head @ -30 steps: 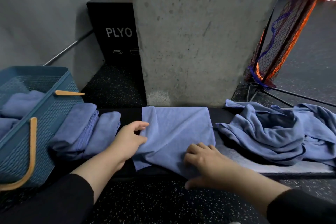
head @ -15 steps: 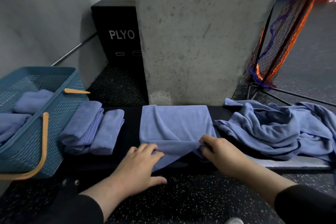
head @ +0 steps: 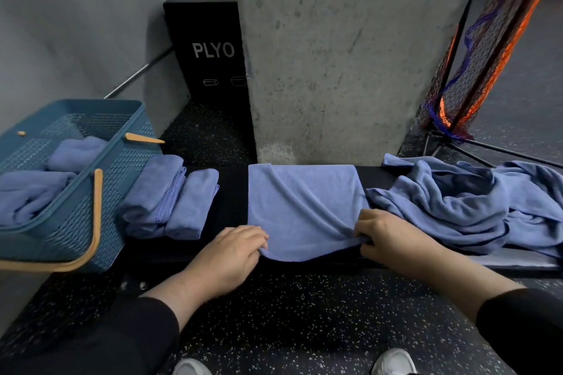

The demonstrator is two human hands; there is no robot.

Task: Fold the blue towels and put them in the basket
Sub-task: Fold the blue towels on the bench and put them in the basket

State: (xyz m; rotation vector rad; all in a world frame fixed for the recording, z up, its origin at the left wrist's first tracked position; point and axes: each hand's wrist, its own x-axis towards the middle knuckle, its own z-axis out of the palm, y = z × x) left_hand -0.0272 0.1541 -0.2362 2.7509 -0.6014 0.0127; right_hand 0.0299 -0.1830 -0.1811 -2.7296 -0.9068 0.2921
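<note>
A blue towel is lying spread flat on the black bench in front of the concrete pillar, and the person is pinching its near edge at both corners: the left hand is gripping the near left corner with curled fingers, while the right hand is gripping the near right corner, bunching the cloth there. Two folded towels are sitting side by side on the bench just to the left, beside the blue basket, which is holding more folded towels. A heap of unfolded towels is lying to the right, touching the spread towel's right edge.
</note>
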